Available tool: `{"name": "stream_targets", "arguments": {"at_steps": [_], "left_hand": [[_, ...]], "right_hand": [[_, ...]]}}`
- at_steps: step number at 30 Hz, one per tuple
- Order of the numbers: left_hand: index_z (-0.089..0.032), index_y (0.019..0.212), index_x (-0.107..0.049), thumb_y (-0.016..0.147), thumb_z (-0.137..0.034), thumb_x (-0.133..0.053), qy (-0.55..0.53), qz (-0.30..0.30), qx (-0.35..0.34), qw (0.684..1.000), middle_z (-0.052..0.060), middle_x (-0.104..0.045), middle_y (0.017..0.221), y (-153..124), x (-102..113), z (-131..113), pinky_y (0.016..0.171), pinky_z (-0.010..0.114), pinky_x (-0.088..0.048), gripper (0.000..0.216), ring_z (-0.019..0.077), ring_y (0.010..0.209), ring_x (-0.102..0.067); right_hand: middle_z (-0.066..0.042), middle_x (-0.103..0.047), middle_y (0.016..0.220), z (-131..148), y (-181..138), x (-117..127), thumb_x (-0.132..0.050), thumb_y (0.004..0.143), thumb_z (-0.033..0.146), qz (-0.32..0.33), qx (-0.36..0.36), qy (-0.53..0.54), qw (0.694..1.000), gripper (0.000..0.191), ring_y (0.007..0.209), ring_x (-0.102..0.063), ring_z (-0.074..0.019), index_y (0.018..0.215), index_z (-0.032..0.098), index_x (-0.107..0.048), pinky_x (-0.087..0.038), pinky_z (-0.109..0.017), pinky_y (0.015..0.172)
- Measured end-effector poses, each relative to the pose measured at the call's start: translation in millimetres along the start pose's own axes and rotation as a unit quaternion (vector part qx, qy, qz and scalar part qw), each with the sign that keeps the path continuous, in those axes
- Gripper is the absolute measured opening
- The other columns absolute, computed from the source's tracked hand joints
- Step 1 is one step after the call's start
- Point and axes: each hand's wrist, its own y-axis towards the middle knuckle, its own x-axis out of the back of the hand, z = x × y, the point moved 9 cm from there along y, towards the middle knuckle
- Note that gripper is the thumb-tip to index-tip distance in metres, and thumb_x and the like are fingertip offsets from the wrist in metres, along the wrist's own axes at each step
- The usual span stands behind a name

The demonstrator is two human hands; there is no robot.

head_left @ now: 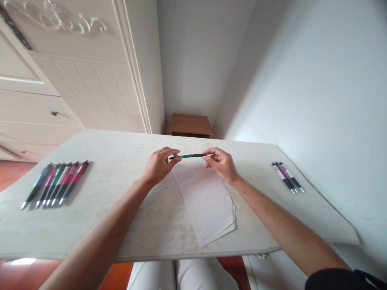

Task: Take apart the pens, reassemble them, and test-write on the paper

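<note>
I hold a green and black pen [190, 156] level above the table, one end in each hand. My left hand [159, 165] pinches its left tip with thumb and fingers. My right hand [221, 163] pinches the right end the same way. Just below the pen lies a small stack of lined paper [208, 203] with a torn right edge, slanting toward the table's front edge.
A row of several pens [57, 183] lies at the left of the white table [121, 161]. Three pens [287, 177] lie near its right edge. A white panelled door stands at the left, a wooden stand [190, 125] behind, a wall close on the right.
</note>
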Motion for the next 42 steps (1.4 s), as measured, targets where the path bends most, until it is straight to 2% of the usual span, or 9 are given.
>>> {"name": "stream_targets", "arguments": {"at_steps": [6,13,19,24,27,30,36,39,42], "left_hand": [[-0.019,0.102,-0.074,0.085,-0.034,-0.066,-0.008,-0.008,0.014,1.0,0.003,-0.069,0.085,1,2,1,0.064,0.026,-0.045,0.023,0.0107,0.055,-0.049],[-0.019,0.1,-0.074,0.085,-0.043,-0.064,-0.009,0.001,0.029,1.0,0.005,-0.071,0.095,1,0,4,0.063,0.027,-0.043,0.03,0.0112,0.056,-0.051],[-0.022,0.091,-0.076,0.085,-0.049,-0.062,-0.015,0.041,0.069,0.997,0.003,-0.075,0.087,0,-7,11,0.062,0.027,-0.042,0.031,0.0134,0.058,-0.053],[-0.021,0.088,-0.077,0.08,-0.049,-0.068,-0.097,0.033,0.099,0.99,0.004,-0.073,0.087,1,-4,11,0.056,0.025,-0.042,0.03,0.0129,0.059,-0.053],[-0.019,0.092,-0.077,0.076,-0.051,-0.071,-0.174,0.035,0.148,0.973,0.003,-0.068,0.072,0,-6,15,0.048,0.024,-0.038,0.036,0.0117,0.053,-0.049],[-0.016,0.1,-0.075,0.077,-0.055,-0.068,-0.251,0.056,0.177,0.95,0.0,-0.056,0.058,-3,-13,15,0.043,0.023,-0.033,0.045,0.0096,0.046,-0.042],[-0.014,0.108,-0.073,0.083,-0.056,-0.061,-0.321,0.063,0.158,0.932,0.002,-0.055,0.073,-4,-14,7,0.043,0.022,-0.033,0.051,0.006,0.047,-0.041],[-0.015,0.112,-0.072,0.082,-0.05,-0.063,-0.301,0.063,0.151,0.939,0.002,-0.057,0.073,-3,-15,9,0.043,0.022,-0.035,0.047,0.0067,0.047,-0.042],[-0.018,0.109,-0.075,0.081,-0.04,-0.064,-0.253,0.051,0.111,0.96,0.001,-0.058,0.07,0,-13,11,0.048,0.024,-0.04,0.037,0.0082,0.049,-0.045]], "right_hand": [[0.0,-0.068,0.062,6,0,0,-0.072,0.079,0.041,-0.015,0.014,0.013,1.0,0.031,0.058,-0.064,-0.0146,0.097,0.016,-0.069,-0.052,-0.029,0.061],[-0.001,-0.067,0.063,9,-2,-2,-0.07,0.08,0.045,-0.015,0.017,0.001,1.0,0.032,0.06,-0.065,-0.016,0.095,0.017,-0.069,-0.054,-0.031,0.063],[0.0,-0.067,0.064,8,-2,-3,-0.069,0.082,0.043,-0.01,0.025,0.011,1.0,0.028,0.061,-0.065,-0.0154,0.095,0.018,-0.068,-0.053,-0.03,0.063],[0.0,-0.066,0.065,6,-1,-2,-0.067,0.083,0.043,-0.014,0.025,-0.005,1.0,0.028,0.061,-0.065,-0.0152,0.094,0.017,-0.066,-0.051,-0.028,0.062],[0.0,-0.065,0.067,6,-1,-2,-0.064,0.085,0.042,-0.015,0.028,-0.021,0.999,0.026,0.061,-0.064,-0.0148,0.094,0.018,-0.064,-0.05,-0.027,0.061],[0.0,-0.064,0.069,7,0,0,-0.061,0.087,0.042,-0.026,0.033,-0.038,0.998,0.024,0.061,-0.063,-0.0141,0.093,0.019,-0.062,-0.049,-0.027,0.06],[0.0,-0.062,0.071,10,1,3,-0.058,0.088,0.039,-0.034,0.037,-0.055,0.997,0.02,0.06,-0.06,-0.0129,0.092,0.019,-0.06,-0.046,-0.025,0.059],[0.001,-0.06,0.071,11,0,3,-0.057,0.088,0.039,-0.032,0.033,-0.061,0.997,0.02,0.059,-0.059,-0.013,0.091,0.019,-0.058,-0.046,-0.025,0.057],[0.001,-0.059,0.071,13,-1,3,-0.055,0.089,0.038,-0.03,0.039,-0.075,0.996,0.018,0.059,-0.058,-0.0128,0.09,0.02,-0.057,-0.045,-0.025,0.057]]}}
